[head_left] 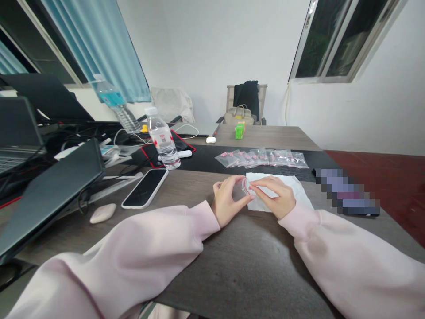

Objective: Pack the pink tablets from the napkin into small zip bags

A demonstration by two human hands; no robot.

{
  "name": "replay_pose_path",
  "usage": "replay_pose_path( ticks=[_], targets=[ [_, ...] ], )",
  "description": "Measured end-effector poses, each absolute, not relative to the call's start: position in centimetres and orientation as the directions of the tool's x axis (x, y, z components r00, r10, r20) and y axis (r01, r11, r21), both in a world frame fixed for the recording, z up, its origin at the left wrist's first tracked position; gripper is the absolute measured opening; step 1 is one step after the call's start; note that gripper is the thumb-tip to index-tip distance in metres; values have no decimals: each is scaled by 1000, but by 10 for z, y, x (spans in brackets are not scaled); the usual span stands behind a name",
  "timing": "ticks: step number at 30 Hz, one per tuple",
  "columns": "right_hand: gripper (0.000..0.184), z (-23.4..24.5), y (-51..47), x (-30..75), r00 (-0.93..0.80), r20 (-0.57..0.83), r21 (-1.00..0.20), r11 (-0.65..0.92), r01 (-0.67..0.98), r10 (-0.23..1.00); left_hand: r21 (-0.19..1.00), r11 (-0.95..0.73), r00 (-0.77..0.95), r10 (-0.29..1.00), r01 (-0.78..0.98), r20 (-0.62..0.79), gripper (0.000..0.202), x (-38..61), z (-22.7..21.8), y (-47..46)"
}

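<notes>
Both my hands meet over a white tissue (292,188) on the wooden table (252,266). My left hand (227,199) curls its fingers round a small clear plastic bag (245,186) that seems to hold something pink. My right hand (277,195) pinches the same small bag from the right, thumb and fingers pressed together. Behind the tissue, a row of several small clear bags with pink contents (262,157) lies on a black mat (212,159).
A phone (145,188) lies face up to the left, near a water bottle (163,138), laptops (46,186), cables and a pale mouse (102,213). A blurred object (347,191) lies at right. A green box (239,130) and a chair with bags stand beyond.
</notes>
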State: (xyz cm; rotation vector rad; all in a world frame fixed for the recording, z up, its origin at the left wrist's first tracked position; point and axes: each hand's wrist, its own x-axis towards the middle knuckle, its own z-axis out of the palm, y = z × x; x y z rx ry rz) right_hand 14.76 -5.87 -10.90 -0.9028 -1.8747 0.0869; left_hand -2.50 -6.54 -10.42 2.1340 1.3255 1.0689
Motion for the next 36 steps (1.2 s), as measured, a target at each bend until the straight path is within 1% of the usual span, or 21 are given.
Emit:
replay_pose_path(
  ticks=[3,5,8,10,13,16,23,26,28,32,34,36],
  targets=[
    [18,-112,-56,148,-162,767,-417,674,610,621,687,-455,247,889,566,386,41,-25,-104,-66],
    [22,-117,-53,149,-140,738,-396,591,703,660,696,-442,231,895,566,381,42,-24,-103,-65],
    [28,-126,-49,151,-163,596,-319,418,851,786,707,-426,209,903,565,377,42,-24,-103,-65],
    [31,-130,-48,151,-169,487,-250,322,913,857,711,-422,203,904,562,376,42,-24,-103,-65],
    [30,-132,-50,150,-196,392,-192,288,938,899,712,-426,204,903,558,379,42,-24,-103,-64],
    [29,-130,-52,150,-210,371,-183,292,939,905,710,-431,206,900,557,384,42,-24,-104,-64],
    [29,-127,-50,152,-179,409,-223,288,931,895,712,-432,205,899,554,386,43,-25,-105,-63],
    [29,-130,-47,154,-152,477,-267,308,913,866,713,-428,205,901,555,382,45,-25,-105,-63],
    [25,-130,-46,154,-108,553,-318,330,889,826,712,-429,206,901,556,382,45,-25,-105,-64],
    [20,-124,-50,151,-19,717,-417,451,789,697,710,-446,217,893,545,394,47,-24,-105,-64],
    [19,-119,-54,149,-19,766,-431,535,727,643,710,-457,229,888,536,399,47,-24,-104,-64],
    [19,-113,-58,148,-55,780,-436,605,667,623,709,-464,242,885,531,398,48,-24,-104,-64]
  ],
)
